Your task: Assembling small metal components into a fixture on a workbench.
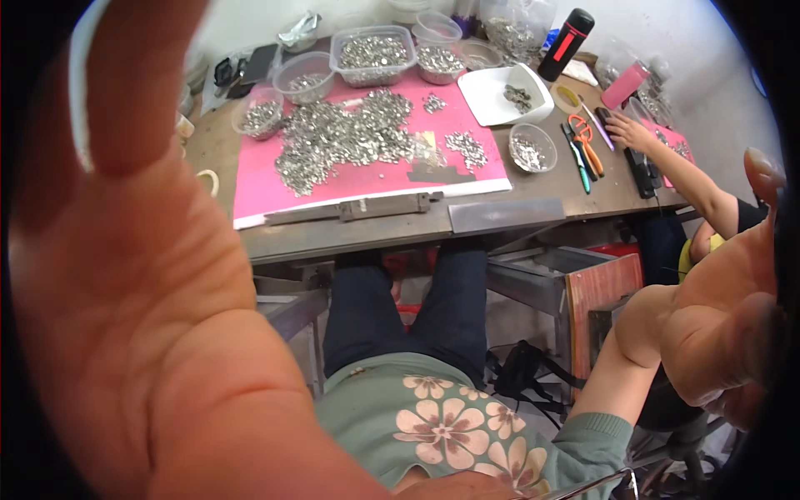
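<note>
My left hand is raised very close, filling the left side. Its palm shows with a stretched finger running up past the upper edge; nothing is seen in it. At the right rim my right hand is raised too, arm bent, one fingertip pointing up; its other fingers are partly hidden by the dark rim. Neither hand touches the table. Beyond them, a heap of small silvery metal pieces lies on a pink sheet, with a smaller pile to its right.
Plastic tubs of metal pieces line the back, beside a white tray. A black bottle stands behind orange-handled pliers. Another person's hand rests at the table's right. A metal bar fixture lies along the front edge.
</note>
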### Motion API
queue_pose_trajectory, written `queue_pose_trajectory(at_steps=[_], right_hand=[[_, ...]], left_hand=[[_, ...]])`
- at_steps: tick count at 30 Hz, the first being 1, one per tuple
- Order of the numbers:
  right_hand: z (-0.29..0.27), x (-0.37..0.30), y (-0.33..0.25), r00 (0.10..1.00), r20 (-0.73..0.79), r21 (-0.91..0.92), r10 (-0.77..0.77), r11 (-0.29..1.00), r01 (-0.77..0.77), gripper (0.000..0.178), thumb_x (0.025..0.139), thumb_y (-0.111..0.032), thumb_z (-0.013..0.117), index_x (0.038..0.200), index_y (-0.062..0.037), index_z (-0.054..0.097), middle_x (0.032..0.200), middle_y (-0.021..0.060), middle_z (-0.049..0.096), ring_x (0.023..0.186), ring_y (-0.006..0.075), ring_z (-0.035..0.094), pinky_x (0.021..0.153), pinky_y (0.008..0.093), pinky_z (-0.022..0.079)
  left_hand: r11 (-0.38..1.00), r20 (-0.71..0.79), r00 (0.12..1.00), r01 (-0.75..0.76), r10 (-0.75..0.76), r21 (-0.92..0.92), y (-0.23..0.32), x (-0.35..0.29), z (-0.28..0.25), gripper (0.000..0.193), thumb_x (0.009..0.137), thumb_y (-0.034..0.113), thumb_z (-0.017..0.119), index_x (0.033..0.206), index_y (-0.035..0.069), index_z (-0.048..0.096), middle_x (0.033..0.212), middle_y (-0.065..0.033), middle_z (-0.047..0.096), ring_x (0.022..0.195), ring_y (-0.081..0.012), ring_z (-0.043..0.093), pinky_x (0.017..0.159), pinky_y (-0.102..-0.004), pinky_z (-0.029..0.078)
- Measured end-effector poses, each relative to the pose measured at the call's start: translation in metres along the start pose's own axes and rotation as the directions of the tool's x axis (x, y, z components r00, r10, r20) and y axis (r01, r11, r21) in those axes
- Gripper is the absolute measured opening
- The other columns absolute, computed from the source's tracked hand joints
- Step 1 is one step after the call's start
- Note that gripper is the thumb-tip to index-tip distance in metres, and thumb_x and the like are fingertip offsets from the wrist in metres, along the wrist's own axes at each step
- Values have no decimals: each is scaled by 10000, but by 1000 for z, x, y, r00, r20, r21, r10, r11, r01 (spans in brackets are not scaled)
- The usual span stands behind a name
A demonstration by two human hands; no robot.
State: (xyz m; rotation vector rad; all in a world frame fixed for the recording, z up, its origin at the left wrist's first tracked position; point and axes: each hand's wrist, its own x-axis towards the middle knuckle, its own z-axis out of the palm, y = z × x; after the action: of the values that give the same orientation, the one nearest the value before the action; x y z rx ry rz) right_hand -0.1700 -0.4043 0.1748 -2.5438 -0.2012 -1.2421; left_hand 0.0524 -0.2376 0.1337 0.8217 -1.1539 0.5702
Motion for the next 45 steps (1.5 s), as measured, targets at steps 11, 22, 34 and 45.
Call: queue_pose_trajectory(at_steps=[11,22,34,45], right_hand=[[18,22,9,994,-43,6,-103,995,103,500,988,-326,597,1361,5,572,1386,255,559,1167,378,617,769,401,581],[15,20,15,997,41,-36,-62,997,63,498,993,-320,591,1366,10,566,1386,262,560,1168,384,624,766,400,587],[12,20,1,992,125,-39,6,999,-1,497,999,-313,584,1371,15,560,1386,269,561,1168,389,631,763,398,594],[99,-71,40,929,-327,239,174,966,-97,381,962,-32,655,1315,48,538,1162,224,671,971,244,678,824,331,564]], left_hand=[[991,40,992,-119,117,56,-24,22,-42,891,924,706,468,1571,157,195,1600,-248,258,1372,-592,308,1132,-661,279],[997,36,997,-64,63,30,-3,2,-23,921,924,726,462,1588,159,170,1613,-255,241,1381,-609,299,1141,-676,274],[999,63,998,22,-24,35,-3,5,-19,953,924,748,455,1607,161,144,1628,-264,223,1391,-628,290,1152,-693,269],[996,38,998,54,-51,-75,-55,-52,-83,718,1020,510,511,1544,59,317,1444,-297,504,1324,-486,507,1122,-633,387]])
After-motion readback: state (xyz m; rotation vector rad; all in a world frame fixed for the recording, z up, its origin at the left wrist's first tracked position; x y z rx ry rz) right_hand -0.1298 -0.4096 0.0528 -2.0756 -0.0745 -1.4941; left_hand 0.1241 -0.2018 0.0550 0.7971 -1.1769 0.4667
